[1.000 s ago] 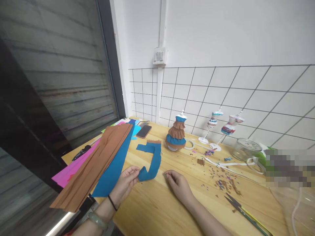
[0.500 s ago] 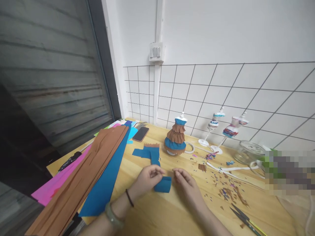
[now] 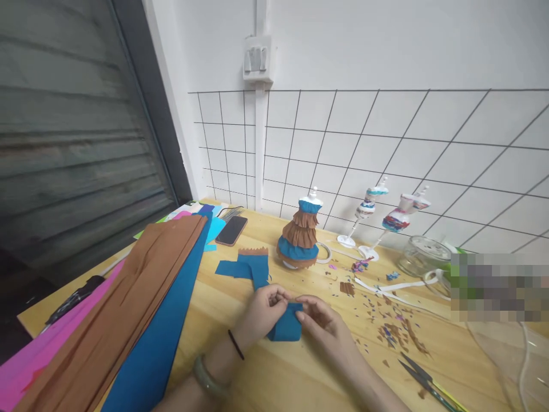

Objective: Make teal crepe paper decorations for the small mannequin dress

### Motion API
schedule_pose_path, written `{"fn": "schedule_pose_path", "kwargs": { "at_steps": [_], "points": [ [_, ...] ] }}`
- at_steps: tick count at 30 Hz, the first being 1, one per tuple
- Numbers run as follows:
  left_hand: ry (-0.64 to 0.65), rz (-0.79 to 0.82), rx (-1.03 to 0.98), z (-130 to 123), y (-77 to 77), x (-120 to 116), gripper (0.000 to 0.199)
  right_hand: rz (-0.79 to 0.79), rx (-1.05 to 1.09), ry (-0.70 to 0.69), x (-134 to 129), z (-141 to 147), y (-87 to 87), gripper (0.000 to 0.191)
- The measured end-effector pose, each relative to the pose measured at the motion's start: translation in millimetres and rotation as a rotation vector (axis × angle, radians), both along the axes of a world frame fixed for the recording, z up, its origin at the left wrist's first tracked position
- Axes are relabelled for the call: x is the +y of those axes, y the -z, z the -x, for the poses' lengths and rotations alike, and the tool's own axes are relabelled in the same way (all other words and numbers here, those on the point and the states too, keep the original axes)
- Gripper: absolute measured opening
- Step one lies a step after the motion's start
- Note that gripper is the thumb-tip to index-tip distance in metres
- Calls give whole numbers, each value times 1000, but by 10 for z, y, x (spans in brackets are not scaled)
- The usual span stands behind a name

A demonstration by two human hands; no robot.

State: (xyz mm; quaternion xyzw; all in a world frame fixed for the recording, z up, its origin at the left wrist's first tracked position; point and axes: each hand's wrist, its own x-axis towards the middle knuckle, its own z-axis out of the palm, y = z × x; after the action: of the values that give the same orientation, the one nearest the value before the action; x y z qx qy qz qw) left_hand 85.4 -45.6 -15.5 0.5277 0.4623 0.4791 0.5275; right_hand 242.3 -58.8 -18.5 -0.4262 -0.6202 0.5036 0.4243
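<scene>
My left hand (image 3: 262, 313) is closed in a pinch at the upper left of a folded piece of blue crepe paper (image 3: 288, 326). Opposite it, my right hand (image 3: 326, 323) has thumb and fingers closed on the paper's upper right edge. Just beyond my hands, blue strips (image 3: 253, 266) lie on the table, one bordered with zigzag-cut brown paper. A small dress form (image 3: 300, 232) stands further back, dressed in ruffled brown and blue tiers.
Long brown (image 3: 141, 274) and blue crepe sheets (image 3: 158, 337) cover the left side. A phone (image 3: 231, 230) lies at the back. To the right are paper scraps (image 3: 398, 332), scissors (image 3: 424, 377), a glass jar (image 3: 422, 254) and two white dress forms (image 3: 364, 212). A wire grid lines the wall.
My right hand has moved left and taken hold of the blue crepe paper's upper right edge. The view has shifted a little, so the table items appear further left.
</scene>
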Motion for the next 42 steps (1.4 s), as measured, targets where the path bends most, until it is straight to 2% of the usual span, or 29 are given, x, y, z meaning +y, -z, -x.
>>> {"fn": "schedule_pose_path", "kwargs": {
  "at_steps": [9,12,16,25,30,42],
  "points": [
    [39,78,-50,10,4,-7,6,-20,-81,65,5,-16,169,20],
    [104,103,-76,39,-23,-11,12,-28,-74,83,9,-30,187,20],
    [192,57,-32,79,-40,-30,20,-15,-63,116,2,-43,189,19],
    [138,68,78,81,13,-11,24,-1,-84,161,13,-42,141,25],
    [115,-20,177,104,35,-1,23,-29,-123,154,7,-55,140,23],
    [119,-121,319,136,-37,-3,15,-117,-161,77,22,-53,75,17]
  ]
}}
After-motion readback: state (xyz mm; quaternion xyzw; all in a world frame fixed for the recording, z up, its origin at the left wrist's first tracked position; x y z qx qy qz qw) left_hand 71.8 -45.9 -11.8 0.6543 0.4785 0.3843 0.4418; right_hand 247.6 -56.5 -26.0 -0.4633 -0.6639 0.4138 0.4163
